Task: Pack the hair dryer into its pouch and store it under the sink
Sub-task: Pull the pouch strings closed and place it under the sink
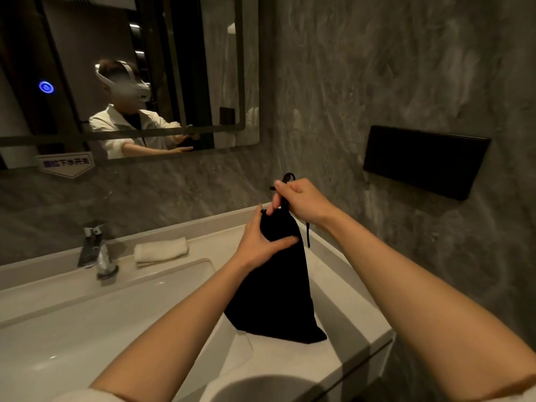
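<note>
The black pouch (275,291) stood upright on the pale counter (342,300), its neck gathered between both hands and its bulging base resting on the counter just right of the basin (87,314). The left hand (258,242) was wrapped around the pouch just under the neck, fingers curled behind the cloth and the thumb pressed across its front. Directly above it, the right hand (304,201) was closed in a pinch on the drawstring (287,179), a loop of cord poking out above the knuckles and a loose end (308,236) hanging below the wrist beside the pouch. Whether the hair dryer lay inside could not be told, since the cloth hid whatever filled it. To the left of the left hand, a folded white towel (161,250) lay on the counter near the back edge, and farther left stood a chrome faucet (97,250) over the basin. Right of the right hand, well apart, a black box (423,161) was fixed to the grey marbled wall (377,68). Above and left of both hands hung a mirror (174,39), showing the person in a white top reaching forward, with a glowing blue button (46,87) on the glass.
</note>
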